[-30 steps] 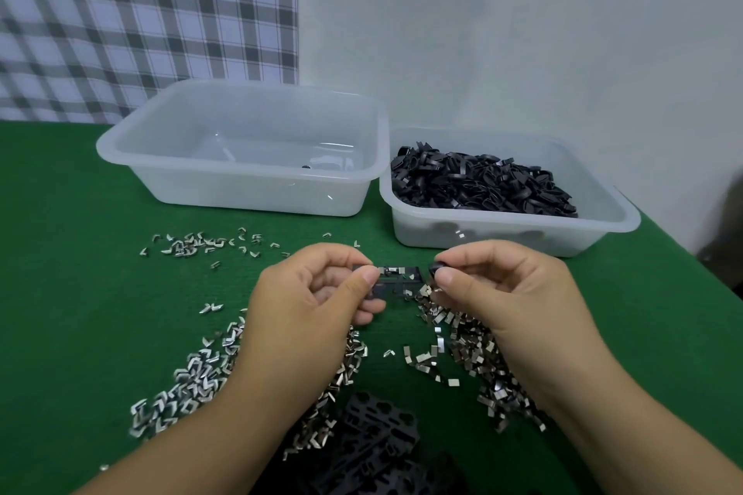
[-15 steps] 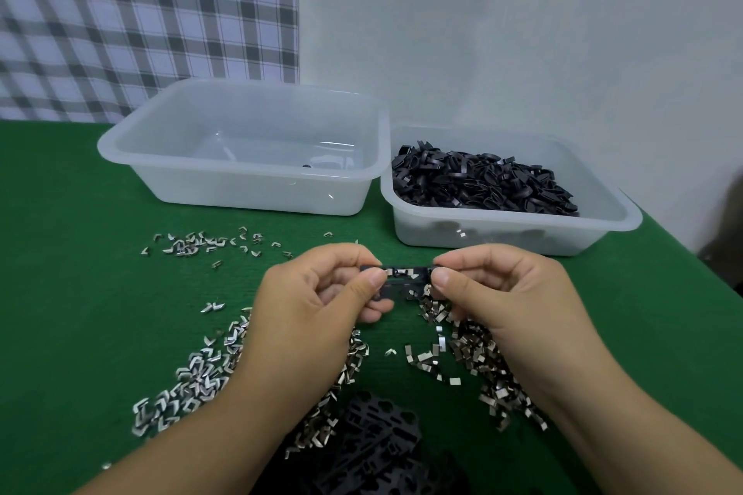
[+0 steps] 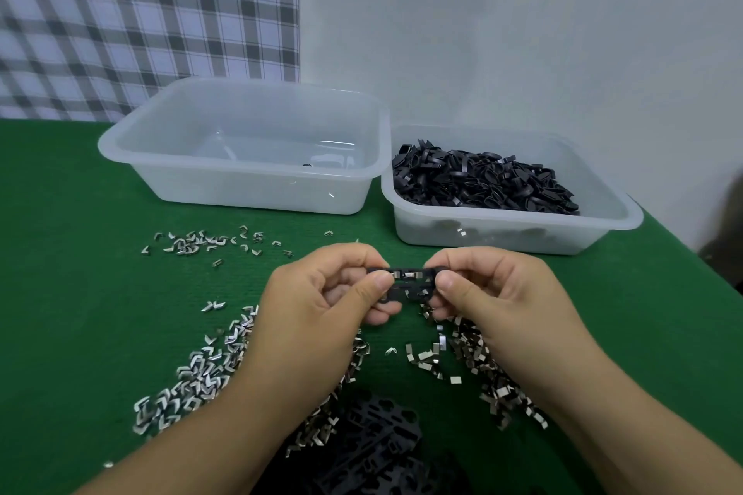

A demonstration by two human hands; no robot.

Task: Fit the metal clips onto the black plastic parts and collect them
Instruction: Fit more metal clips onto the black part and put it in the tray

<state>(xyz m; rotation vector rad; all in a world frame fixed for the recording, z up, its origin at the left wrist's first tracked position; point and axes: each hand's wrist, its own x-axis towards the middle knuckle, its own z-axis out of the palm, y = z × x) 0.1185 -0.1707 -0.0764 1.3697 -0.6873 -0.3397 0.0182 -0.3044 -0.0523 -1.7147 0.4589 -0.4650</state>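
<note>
From my feed, both hands are up over the green worktop [image 3: 72, 317], pinching one black part [image 3: 414, 291] between them: the left hand [image 3: 321, 297] grips its left end with thumb and curled fingers, the right hand [image 3: 498, 293] its right end. A metal clip [image 3: 408, 274] sits on the part's top edge. Loose clips [image 3: 193, 378] lie scattered under and beside both wrists, with a smaller scatter [image 3: 197, 243] farther back. More black pieces [image 3: 382, 446] are piled near the bottom edge. Behind, the left tub [image 3: 241, 193] holds one small dark bit; the right tub [image 3: 506, 239], just beside it, holds a heap of black parts [image 3: 482, 183].
</note>
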